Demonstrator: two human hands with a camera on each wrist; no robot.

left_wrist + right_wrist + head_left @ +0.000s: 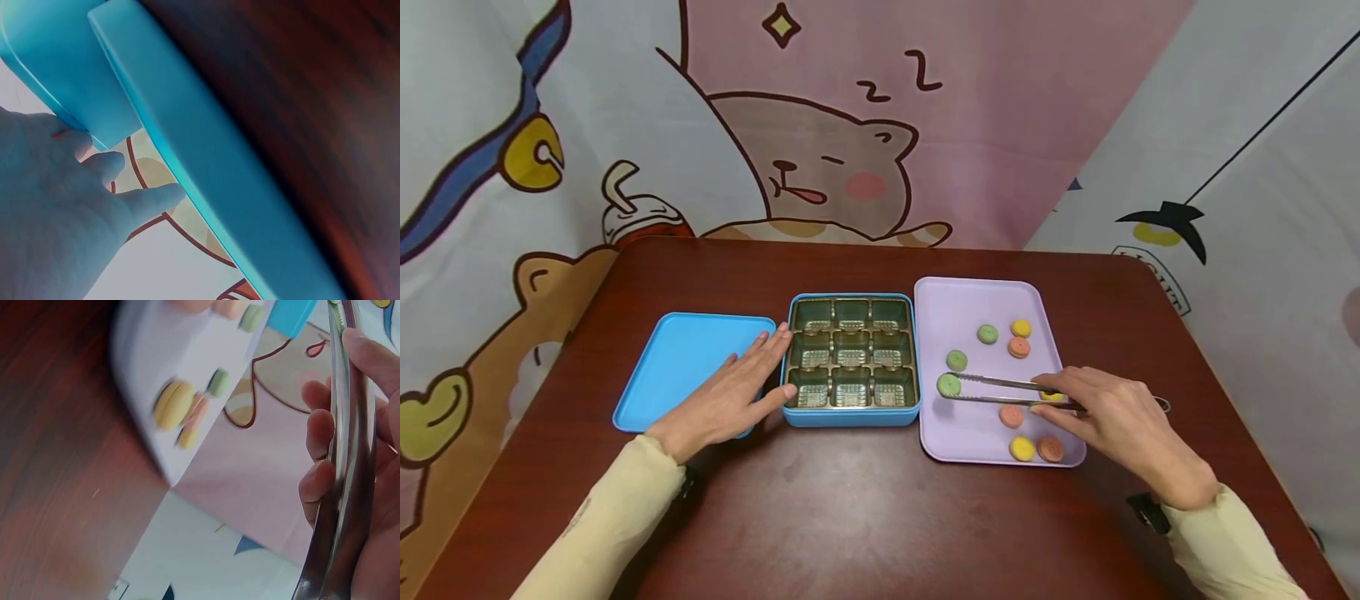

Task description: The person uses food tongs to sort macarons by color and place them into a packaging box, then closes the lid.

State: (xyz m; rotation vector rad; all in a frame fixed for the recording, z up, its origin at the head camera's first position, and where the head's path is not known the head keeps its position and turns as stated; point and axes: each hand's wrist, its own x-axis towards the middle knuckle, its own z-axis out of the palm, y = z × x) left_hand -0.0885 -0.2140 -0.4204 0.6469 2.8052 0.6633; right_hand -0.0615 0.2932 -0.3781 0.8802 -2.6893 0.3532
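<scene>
My right hand [1123, 425] grips metal tongs [350, 481] over the lavender tray [977, 302]. The tips of the tongs are on either side of a green macaron [948, 385] near the tray's left side. My left hand [726, 400] has its fingers straight, with fingertips and thumb at the left side of a blue box [852, 418]. Inside the box sits a gold insert [851, 348] divided into several compartments, and no macarons show in them. Below the left hand lies a flat blue lid [685, 358], partly hidden by it.
More macarons lie scattered on the tray: green [987, 334], yellow [1022, 448] and orange-pink [1011, 416] ones. One yellow macaron is partly covered by the tongs. The tray stands right beside the box on a brown table [850, 517]. A printed cloth [1000, 125] hangs behind it.
</scene>
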